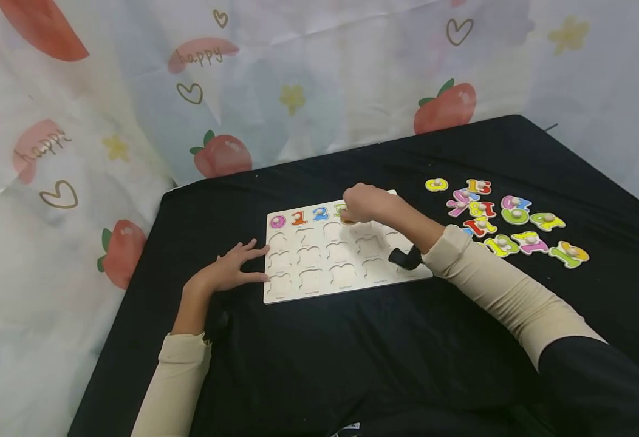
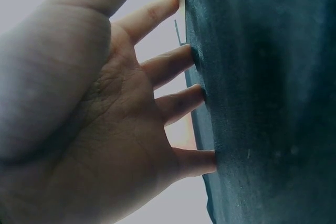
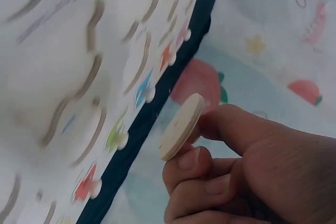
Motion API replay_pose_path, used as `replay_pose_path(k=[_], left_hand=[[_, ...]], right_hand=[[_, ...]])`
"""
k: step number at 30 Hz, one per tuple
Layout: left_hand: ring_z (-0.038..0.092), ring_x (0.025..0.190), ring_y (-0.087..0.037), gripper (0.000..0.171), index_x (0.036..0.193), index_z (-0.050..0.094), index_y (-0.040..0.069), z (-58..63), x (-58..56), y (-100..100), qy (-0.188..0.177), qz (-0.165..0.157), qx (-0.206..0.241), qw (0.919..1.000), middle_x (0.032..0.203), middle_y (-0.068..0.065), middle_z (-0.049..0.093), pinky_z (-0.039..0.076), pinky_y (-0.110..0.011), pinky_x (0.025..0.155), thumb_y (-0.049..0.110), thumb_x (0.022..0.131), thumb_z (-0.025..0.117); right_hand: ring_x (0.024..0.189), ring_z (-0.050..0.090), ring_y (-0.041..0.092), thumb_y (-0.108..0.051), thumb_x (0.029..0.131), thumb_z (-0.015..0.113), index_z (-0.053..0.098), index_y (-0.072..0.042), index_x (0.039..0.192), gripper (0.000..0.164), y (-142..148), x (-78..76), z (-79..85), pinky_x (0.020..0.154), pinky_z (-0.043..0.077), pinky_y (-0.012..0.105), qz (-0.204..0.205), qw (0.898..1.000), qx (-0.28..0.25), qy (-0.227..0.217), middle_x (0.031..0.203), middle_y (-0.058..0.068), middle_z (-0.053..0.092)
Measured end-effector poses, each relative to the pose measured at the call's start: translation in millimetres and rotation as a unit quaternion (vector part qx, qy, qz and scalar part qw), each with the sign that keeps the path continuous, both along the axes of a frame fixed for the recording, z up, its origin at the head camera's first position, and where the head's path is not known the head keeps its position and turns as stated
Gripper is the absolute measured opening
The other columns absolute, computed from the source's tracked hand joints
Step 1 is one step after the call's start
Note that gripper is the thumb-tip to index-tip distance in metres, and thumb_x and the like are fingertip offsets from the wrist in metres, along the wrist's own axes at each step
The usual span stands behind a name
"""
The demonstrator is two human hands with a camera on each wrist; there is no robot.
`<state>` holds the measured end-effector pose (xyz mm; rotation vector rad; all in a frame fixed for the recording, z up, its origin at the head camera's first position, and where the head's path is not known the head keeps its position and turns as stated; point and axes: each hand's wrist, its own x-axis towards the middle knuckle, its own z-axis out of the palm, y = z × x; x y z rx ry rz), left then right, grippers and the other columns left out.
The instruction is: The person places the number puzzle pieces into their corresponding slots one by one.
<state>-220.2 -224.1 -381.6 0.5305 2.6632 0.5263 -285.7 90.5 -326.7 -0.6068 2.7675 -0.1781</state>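
Observation:
A pale wooden number-puzzle board (image 1: 325, 290) lies on the black cloth, with colored knobbed numbers in its far row; pink 0 (image 1: 278, 221), red 1 (image 1: 298, 218) and blue 2 (image 1: 320, 213) are readable. My left hand (image 1: 226, 267), fingers spread, touches the board's left edge with its fingertips. Over the far row, my right hand (image 1: 367, 203) pinches a wooden puzzle piece (image 3: 181, 127) between thumb and fingers. Its plain underside faces the right wrist camera; an orange part (image 1: 348, 221) shows below the hand in the head view. Which number it bears is hidden.
Several loose number pieces (image 1: 501, 245) lie scattered, some overlapping, on the cloth right of the board. A yellow 0 piece (image 1: 437, 185) sits apart at their far left. Behind the table hangs a printed curtain (image 1: 319, 73). A black strap (image 1: 405, 259) hangs from the right wrist.

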Motion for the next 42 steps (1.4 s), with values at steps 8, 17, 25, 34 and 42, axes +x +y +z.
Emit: replay_pose_path(k=[8, 17, 25, 34, 42], left_hand=[[0.003, 0.140, -0.040, 0.082, 0.149, 0.031, 0.017, -3.7, -2.3, -0.1, 0.002, -0.002, -0.010, 0.9999, 0.155, -0.016, 0.014, 0.005, -0.072, 0.099, 0.053, 0.083, 0.064], [0.004, 0.140, -0.040, 0.080, 0.148, 0.031, 0.017, -1.4, -2.0, 0.9, 0.008, -0.005, -0.009, 0.9999, 0.155, -0.016, 0.014, 0.004, -0.073, 0.098, 0.051, 0.084, 0.064], [0.004, 0.140, -0.041, 0.078, 0.148, 0.031, 0.016, -1.0, -0.7, 1.3, 0.007, -0.013, -0.009, 0.9998, 0.155, -0.016, 0.013, 0.005, -0.074, 0.097, 0.050, 0.085, 0.063], [0.003, 0.140, -0.041, 0.077, 0.148, 0.031, 0.014, 1.5, 1.5, 1.0, 0.003, -0.009, 0.001, 1.0000, 0.155, -0.016, 0.012, 0.003, -0.074, 0.097, 0.046, 0.086, 0.064], [0.003, 0.140, -0.040, 0.076, 0.146, 0.035, 0.011, 2.1, 1.5, 0.7, -0.002, 0.000, 0.013, 0.9999, 0.155, -0.018, 0.012, 0.002, -0.073, 0.097, 0.046, 0.086, 0.065]], right_hand=[[0.055, 0.041, 0.014, -0.024, 0.095, 0.052, 0.061, -0.005, 0.087, 0.023, -50.1, -4.9, -3.3, 0.053, 0.035, 0.027, 0.039, 0.999, 0.006, 0.023, 0.064, 0.001, 0.044], [0.050, 0.038, 0.012, -0.024, 0.093, 0.057, 0.063, -0.005, 0.088, 0.021, -94.4, 1.6, -20.6, 0.049, 0.032, 0.023, 0.093, 0.995, 0.018, 0.038, 0.057, -0.001, 0.043], [0.056, 0.047, 0.013, -0.019, 0.093, 0.055, 0.066, -0.004, 0.106, 0.023, -121.0, 1.6, -28.3, 0.052, 0.036, 0.023, 0.086, 0.996, -0.005, 0.022, 0.073, 0.002, 0.055], [0.071, 0.053, 0.015, -0.020, 0.097, 0.052, 0.063, -0.002, 0.114, 0.027, -143.9, -3.5, -27.0, 0.063, 0.043, 0.025, 0.090, 0.996, 0.013, 0.013, 0.098, 0.008, 0.064], [0.090, 0.055, 0.018, -0.023, 0.098, 0.051, 0.060, -0.004, 0.120, 0.031, -152.4, -5.5, -26.6, 0.070, 0.044, 0.025, 0.092, 0.995, 0.044, -0.007, 0.109, 0.008, 0.060]])
